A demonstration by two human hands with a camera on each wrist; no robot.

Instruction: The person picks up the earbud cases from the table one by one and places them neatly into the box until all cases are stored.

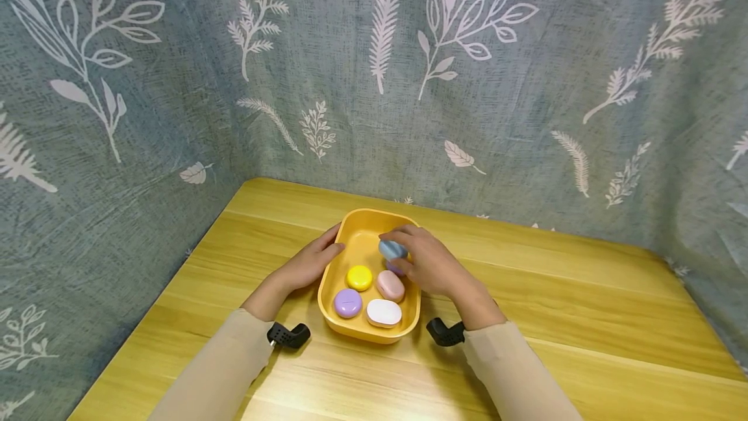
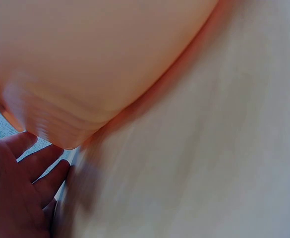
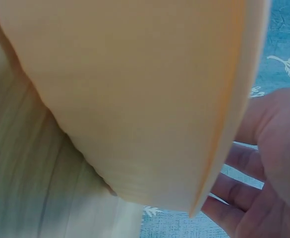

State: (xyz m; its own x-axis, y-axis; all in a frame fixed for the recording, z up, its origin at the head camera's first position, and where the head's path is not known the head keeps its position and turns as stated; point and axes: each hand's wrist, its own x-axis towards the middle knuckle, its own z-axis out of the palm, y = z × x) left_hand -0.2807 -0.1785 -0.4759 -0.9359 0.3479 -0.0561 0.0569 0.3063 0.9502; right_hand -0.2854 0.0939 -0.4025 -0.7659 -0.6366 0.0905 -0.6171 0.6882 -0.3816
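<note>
The step in hand appears to be the handling of one blue piece [image 1: 393, 250], at about 1 o'clock inside the orange-yellow tray [image 1: 350, 329], while the tray is steadied on the worktop [image 1: 584, 291]. Whether the piece is being taken up or put down cannot be told from this moment.

The person's right hand [image 1: 429, 258] reaches over the tray's wall from 3 o'clock, fingers and thumb curled to opposite sides of the blue piece, spread only as wide as it needs. The left hand [image 1: 312, 262] grips the wall at 9 o'clock, the thumb at the rim and the fingers along the outside.

A purple piece [image 1: 396, 267] shows partly below the blue one; whether they touch is hidden. The pink piece [image 1: 390, 286] lies at 4 o'clock, the white piece [image 1: 384, 312] at 5, the lilac piece [image 1: 348, 303] at 7 and the yellow piece [image 1: 359, 278] near 8, closer to the middle.

The next move seems to call for a sure pinch on the smooth blue piece, kept clear of its purple neighbour, with the left hand holding the tray steady.
</note>
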